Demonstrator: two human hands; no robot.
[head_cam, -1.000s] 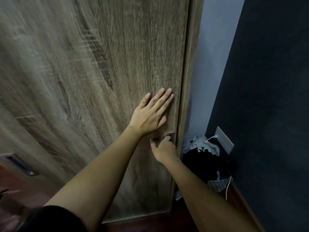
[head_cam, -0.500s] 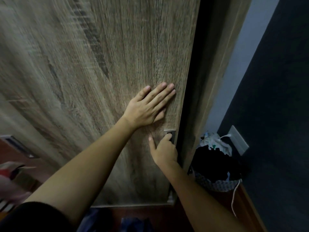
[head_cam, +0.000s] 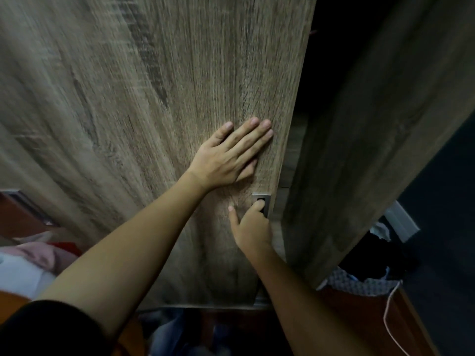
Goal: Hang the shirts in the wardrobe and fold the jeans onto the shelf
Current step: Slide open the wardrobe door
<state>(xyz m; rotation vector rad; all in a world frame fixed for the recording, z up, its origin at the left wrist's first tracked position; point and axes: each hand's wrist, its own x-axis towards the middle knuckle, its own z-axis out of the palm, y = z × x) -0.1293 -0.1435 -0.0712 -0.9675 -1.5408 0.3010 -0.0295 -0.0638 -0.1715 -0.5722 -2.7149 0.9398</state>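
At the far left, a heap of pink, red and pale grey clothes (head_cam: 30, 258) lay waiting outside the wardrobe, though shirts and jeans could not be told apart in the blur. The left hand (head_cam: 226, 155) was pressed flat and open on the grey-brown wood-grain sliding wardrobe door (head_cam: 154, 98), while the right hand (head_cam: 253, 227) hooked its fingertips into the small recessed metal handle (head_cam: 262, 202). To the right, a dark gap (head_cam: 331, 73) stood beside the door; judging by this, nothing was hung or folded yet.
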